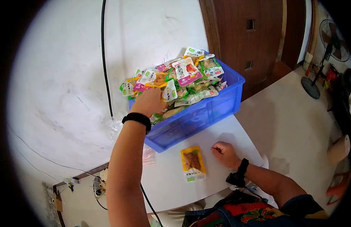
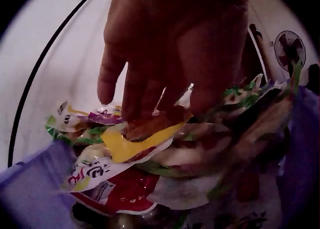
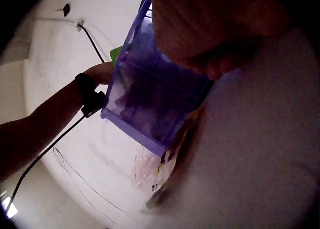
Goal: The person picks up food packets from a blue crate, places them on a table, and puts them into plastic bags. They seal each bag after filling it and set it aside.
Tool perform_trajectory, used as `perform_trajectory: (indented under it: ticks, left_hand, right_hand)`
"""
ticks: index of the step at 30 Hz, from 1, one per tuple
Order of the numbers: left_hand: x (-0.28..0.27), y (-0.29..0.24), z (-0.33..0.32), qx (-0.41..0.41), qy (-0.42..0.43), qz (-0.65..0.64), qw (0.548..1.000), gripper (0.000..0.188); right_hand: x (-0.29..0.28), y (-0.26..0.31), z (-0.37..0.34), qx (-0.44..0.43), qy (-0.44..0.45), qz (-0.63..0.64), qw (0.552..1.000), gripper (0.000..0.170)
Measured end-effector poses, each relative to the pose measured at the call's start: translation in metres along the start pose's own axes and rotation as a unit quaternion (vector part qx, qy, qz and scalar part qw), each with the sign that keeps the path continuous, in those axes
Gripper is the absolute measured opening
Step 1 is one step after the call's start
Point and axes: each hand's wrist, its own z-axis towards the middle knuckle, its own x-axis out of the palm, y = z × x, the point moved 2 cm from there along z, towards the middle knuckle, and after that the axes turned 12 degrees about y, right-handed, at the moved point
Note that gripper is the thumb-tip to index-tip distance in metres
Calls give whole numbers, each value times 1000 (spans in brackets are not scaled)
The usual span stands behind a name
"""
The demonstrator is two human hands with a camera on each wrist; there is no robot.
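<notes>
My left hand (image 1: 147,102) reaches into a blue plastic bin (image 1: 198,121) heaped with sealed snack packets. In the left wrist view its fingers (image 2: 135,91) point down and grip a yellow-edged snack packet (image 2: 120,146) at the top of the heap; the fingertips are partly hidden. Beside that hand, a white-ended packet (image 1: 169,92) tilts up. My right hand (image 1: 225,153) rests on the white table, fingers loosely curled, holding nothing. Just left of it lies a single yellow-and-white snack packet (image 1: 193,162) with brown food showing through its front.
The bin stands on the far part of the white table (image 1: 168,189), near a white wall. Crumpled clear plastic (image 1: 148,156) lies by the bin's left corner. A black cable (image 1: 147,198) hangs past the table's left edge. A fan (image 1: 315,81) stands on the floor at right.
</notes>
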Motion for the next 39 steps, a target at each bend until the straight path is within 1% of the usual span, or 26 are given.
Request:
perform_trajectory:
  ticks: [1, 2, 4, 5, 7, 8, 10, 11, 13, 15, 17, 19, 22, 24, 25, 27, 28, 29, 31, 33, 34, 35, 36, 37, 38, 39]
  left_hand:
    - [2, 0, 4, -25, 8, -4, 1000, 27]
    - [8, 4, 10, -25, 8, -4, 1000, 27]
    - [7, 6, 14, -8, -44, 83, 995, 19]
    - [3, 7, 11, -8, -44, 84, 995, 19]
    - [-15, 10, -5, -32, -164, 158, 973, 21]
    - [-24, 11, -18, -31, -161, 161, 973, 21]
    - [-41, 13, -56, -40, -263, 95, 959, 23]
    - [-44, 11, -76, -42, -260, 98, 960, 23]
    - [-38, 3, -123, 29, -315, 44, 948, 30]
    - [-4, 0, -156, 119, -314, 37, 941, 39]
    - [31, -18, -186, 181, -206, 20, 962, 40]
    - [71, -31, -203, 212, -116, -75, 967, 38]
    - [130, -34, -214, 233, -83, -48, 968, 41]
    - [149, -35, -217, 227, -58, -48, 971, 42]
    - [150, -36, -218, 230, -60, -44, 970, 42]
    - [153, -36, -216, 234, 44, -16, 971, 40]
    - [145, -35, -214, 216, 82, 12, 973, 38]
    - [125, -33, -209, 220, 79, 15, 972, 38]
    - [69, -24, -184, 218, 66, -34, 973, 36]
    - [16, -3, -146, 155, -17, 29, 987, 32]
    - [-15, 1, -120, -28, 71, -3, 997, 29]
    - [-34, 10, -99, 7, -18, 17, 1000, 29]
    - [-56, 11, -82, 38, -43, -2, 998, 29]
    - [-57, 26, -55, 92, -92, 4, 992, 30]
    - [-61, 32, -29, 67, -46, 24, 996, 38]
    - [-59, 34, -8, 66, -48, 23, 996, 38]
  right_hand:
    - [0, 0, 0, 0, 1, 0, 1000, 13]
    - [1, 1, 0, -6, -9, -7, 1000, 13]
    - [1, 2, -1, -12, -19, -12, 1000, 13]
    - [1, 1, -1, -16, -20, -3, 1000, 12]
    - [2, 1, -1, -18, -21, 12, 1000, 12]
    - [1, 1, 0, -28, -23, 8, 999, 11]
    - [1, 0, 1, -38, -22, 7, 999, 10]
    - [2, -1, 1, -33, -24, 17, 999, 10]
    - [4, -2, 0, -26, -26, 29, 999, 10]
    - [5, -2, 1, -20, -34, 24, 999, 11]
    - [3, 3, 1, -18, -29, 23, 999, 11]
    - [4, 3, 0, -16, -23, 20, 999, 11]
    - [3, -1, 1, -14, -17, 5, 1000, 11]
    - [3, 0, 2, -17, -11, -25, 999, 12]
    - [2, 2, 2, -19, -16, -25, 999, 12]
    - [1, 9, -1, 5, -9, -19, 1000, 13]
    - [1, 8, -1, 4, -14, -20, 1000, 13]
    - [1, 6, -1, 8, -3, -14, 1000, 13]
    - [1, 3, 1, 13, 5, -7, 1000, 13]
    - [1, 3, 0, 4, 15, 5, 1000, 14]
    - [0, 1, 0, 7, 13, 3, 1000, 14]
    - [-1, 0, -1, 2, 23, -3, 1000, 15]
    - [-1, -1, -1, -4, 33, -10, 999, 16]
    - [-3, 2, -1, -4, 33, -14, 999, 16]
    - [-4, 6, -1, 12, 36, -15, 999, 16]
    - [-5, 8, -1, 26, 40, -17, 999, 16]
